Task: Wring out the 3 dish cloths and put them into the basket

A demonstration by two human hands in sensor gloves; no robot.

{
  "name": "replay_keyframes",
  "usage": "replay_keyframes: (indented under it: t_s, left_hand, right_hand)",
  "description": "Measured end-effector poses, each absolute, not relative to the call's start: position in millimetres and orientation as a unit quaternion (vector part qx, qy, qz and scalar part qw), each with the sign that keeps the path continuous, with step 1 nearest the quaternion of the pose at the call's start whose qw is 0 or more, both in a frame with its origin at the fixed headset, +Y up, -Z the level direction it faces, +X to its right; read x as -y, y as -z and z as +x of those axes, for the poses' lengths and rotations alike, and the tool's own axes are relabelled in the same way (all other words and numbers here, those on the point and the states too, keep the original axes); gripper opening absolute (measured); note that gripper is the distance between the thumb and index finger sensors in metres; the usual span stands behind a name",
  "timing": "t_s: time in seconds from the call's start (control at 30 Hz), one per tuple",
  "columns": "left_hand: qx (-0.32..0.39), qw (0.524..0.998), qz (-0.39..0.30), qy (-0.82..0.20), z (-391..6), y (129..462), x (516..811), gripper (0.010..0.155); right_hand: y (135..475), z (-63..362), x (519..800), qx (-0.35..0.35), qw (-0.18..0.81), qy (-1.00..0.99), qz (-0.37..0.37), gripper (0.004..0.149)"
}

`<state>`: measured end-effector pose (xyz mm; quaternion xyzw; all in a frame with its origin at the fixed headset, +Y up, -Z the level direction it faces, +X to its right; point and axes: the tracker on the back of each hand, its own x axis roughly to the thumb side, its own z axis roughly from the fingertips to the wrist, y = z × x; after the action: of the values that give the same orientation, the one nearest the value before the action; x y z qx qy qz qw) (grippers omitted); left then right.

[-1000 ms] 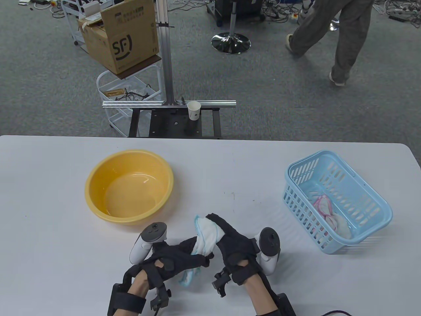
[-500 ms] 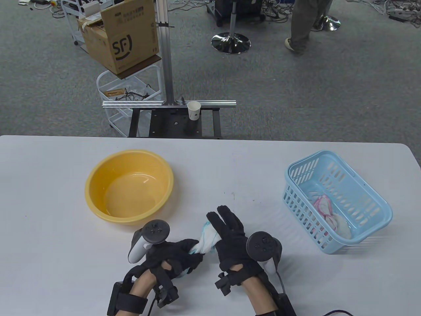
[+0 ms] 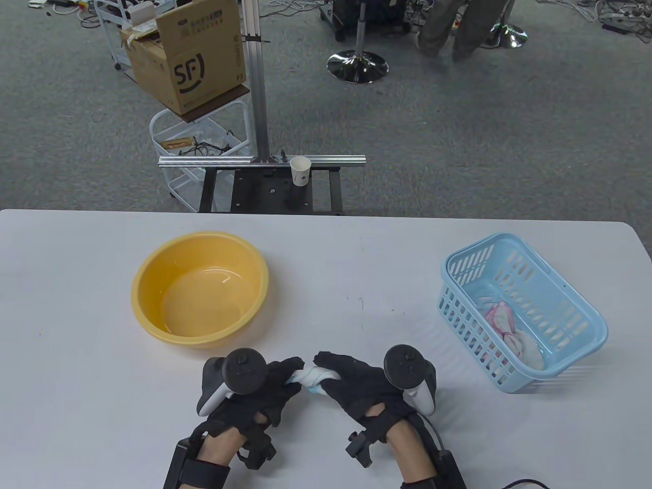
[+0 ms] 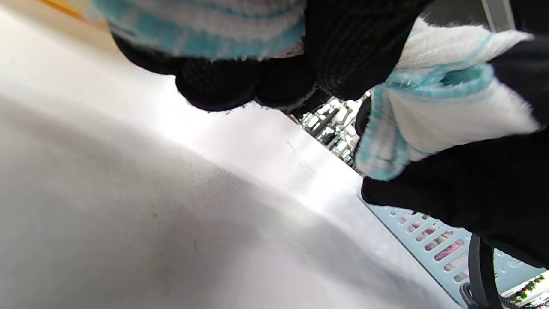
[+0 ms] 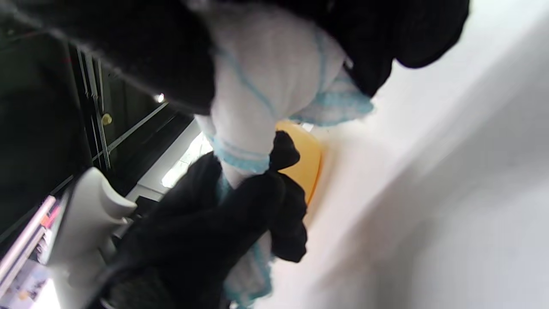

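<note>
A white dish cloth with blue edging [image 3: 311,378] is twisted into a short roll between my two hands, just above the table near its front edge. My left hand [image 3: 275,379] grips its left end and my right hand [image 3: 340,379] grips its right end, fingers curled round it. The wrist views show the cloth [image 4: 446,111] [image 5: 266,94] bunched inside both fists. A light blue basket [image 3: 524,377] stands at the right with a pink-and-white cloth [image 3: 504,326] lying in it. Any other cloth in the basket is hard to make out.
A yellow basin [image 3: 199,290] holding a little water sits left of centre, just beyond my left hand. Beyond the table's far edge are a metal frame with a paper cup [image 3: 300,170], a cardboard box [image 3: 188,56] and a person's legs [image 3: 448,25].
My right hand has closed its fingers round the cloth and both hands have turned, twisting the cloth into a tight roll. The person in the background walked left.
</note>
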<state>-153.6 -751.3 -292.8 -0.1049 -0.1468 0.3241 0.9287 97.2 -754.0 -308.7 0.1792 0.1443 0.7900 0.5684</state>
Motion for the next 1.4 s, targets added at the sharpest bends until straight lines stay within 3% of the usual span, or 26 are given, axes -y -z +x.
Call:
replay_keyframes:
  t_s: [0.2, 0.47, 0.6, 0.77, 0.9, 1.0, 1.07, 1.23, 1.3, 1.4]
  left_hand:
    - [0.177, 0.939, -0.044, -0.290, -145.0, 285.1, 739.7, 0.062]
    - [0.230, 0.960, 0.101, -0.125, -119.7, 260.9, 712.0, 0.063]
    - [0.241, 0.959, 0.110, -0.105, -112.4, 255.4, 706.6, 0.061]
    - [0.208, 0.959, 0.095, -0.170, -123.5, 262.5, 705.6, 0.058]
    - [0.164, 0.945, 0.061, -0.275, -144.6, 272.3, 711.0, 0.058]
    - [0.131, 0.919, 0.027, -0.372, -158.4, 279.7, 718.4, 0.058]
    - [0.108, 0.887, 0.005, -0.450, -168.0, 284.2, 725.5, 0.058]
    - [0.072, 0.814, -0.050, -0.574, -180.7, 290.4, 737.5, 0.058]
    - [0.067, 0.760, -0.088, -0.640, -182.4, 291.9, 743.3, 0.059]
    - [0.071, 0.658, -0.150, -0.735, -178.4, 292.9, 752.9, 0.059]
  right_hand:
    - [312.6, 104.7, 759.5, -0.120, 0.615, -0.767, 0.138, 0.068]
    - [311.8, 108.6, 772.5, -0.125, 0.661, -0.738, 0.049, 0.068]
    - [311.8, 110.8, 778.0, -0.142, 0.672, -0.727, 0.023, 0.069]
    - [311.8, 114.3, 777.3, -0.132, 0.709, -0.693, 0.024, 0.076]
    - [312.9, 118.7, 774.0, -0.070, 0.728, -0.681, 0.034, 0.074]
    - [311.6, 116.4, 766.5, -0.022, 0.679, -0.731, 0.069, 0.067]
    - [307.7, 108.9, 756.2, 0.042, 0.590, -0.796, 0.129, 0.065]
    - [293.4, 86.3, 738.9, 0.138, 0.379, -0.881, 0.246, 0.074]
    - [287.0, 76.1, 734.1, 0.166, 0.271, -0.905, 0.284, 0.081]
    - [281.8, 67.0, 731.3, 0.183, 0.195, -0.914, 0.305, 0.090]
